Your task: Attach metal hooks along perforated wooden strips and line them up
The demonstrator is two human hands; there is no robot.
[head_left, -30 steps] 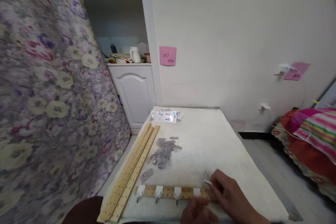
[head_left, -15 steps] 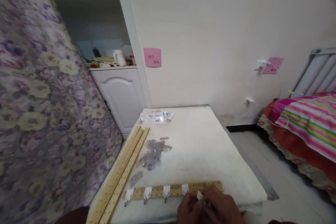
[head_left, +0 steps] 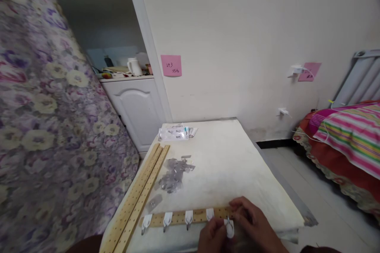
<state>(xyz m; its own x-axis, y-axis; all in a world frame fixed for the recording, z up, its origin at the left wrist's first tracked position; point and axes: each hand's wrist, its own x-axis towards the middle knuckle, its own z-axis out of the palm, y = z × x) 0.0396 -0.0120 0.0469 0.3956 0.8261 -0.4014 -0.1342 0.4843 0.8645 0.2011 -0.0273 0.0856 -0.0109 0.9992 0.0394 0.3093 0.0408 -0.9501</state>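
Observation:
A white adhesive hook [head_left: 229, 230] is held between my two hands at the front of the table, its metal part pointing up. My left hand [head_left: 212, 236] pinches its left side with bent fingers. My right hand [head_left: 252, 221] is closed at its right edge, with the fingertips by the metal part. Just behind them lies a perforated wooden strip [head_left: 198, 215], its right end partly covered by my right hand. Several white hooks sit along it, among them one at the left end [head_left: 147, 221] and one close to my left hand [head_left: 209, 214].
Two longer perforated wooden strips [head_left: 139, 201] lie along the table's left side. A heap of small clear packets [head_left: 173, 176] is beside them, with one loose packet [head_left: 154, 202] nearer. Flat packaging [head_left: 173, 133] lies at the back of the white-covered table [head_left: 225, 158]. A bed [head_left: 350, 138] stands right.
The hook between my hands has been turned and now shows its white face and metal part. My right hand's fingers have shifted up and slightly apart from my left hand.

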